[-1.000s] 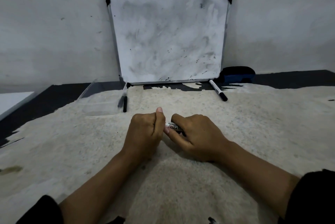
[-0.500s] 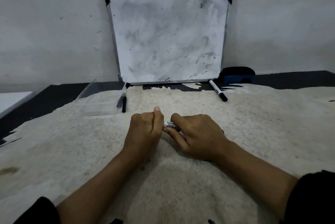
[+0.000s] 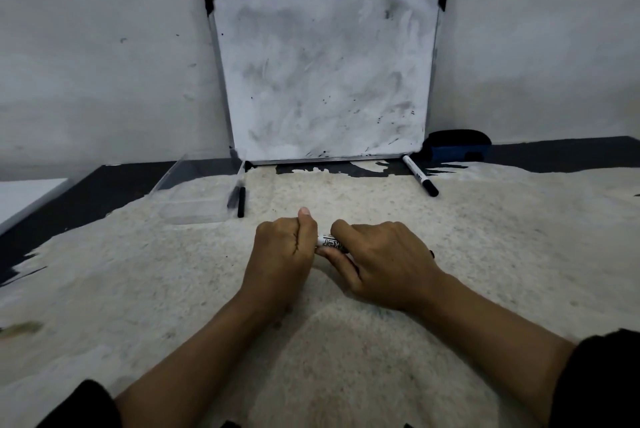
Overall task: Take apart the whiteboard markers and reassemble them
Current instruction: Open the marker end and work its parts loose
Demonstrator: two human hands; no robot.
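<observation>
Both forearms reached forward, low over the table. The left hand was fisted around one end of the whiteboard marker, thumb up. The right hand pinched its printed barrel between them.

Both forearms enter from the lower corners, bare below black sleeves, and converge at centre. The left hand is closed in a fist, thumb raised on top, gripping one end of a white cylindrical whiteboard marker with black lettering. The right hand faces it knuckles up, index finger curled over and thumb beneath the marker's barrel. The hands nearly touch.
</observation>
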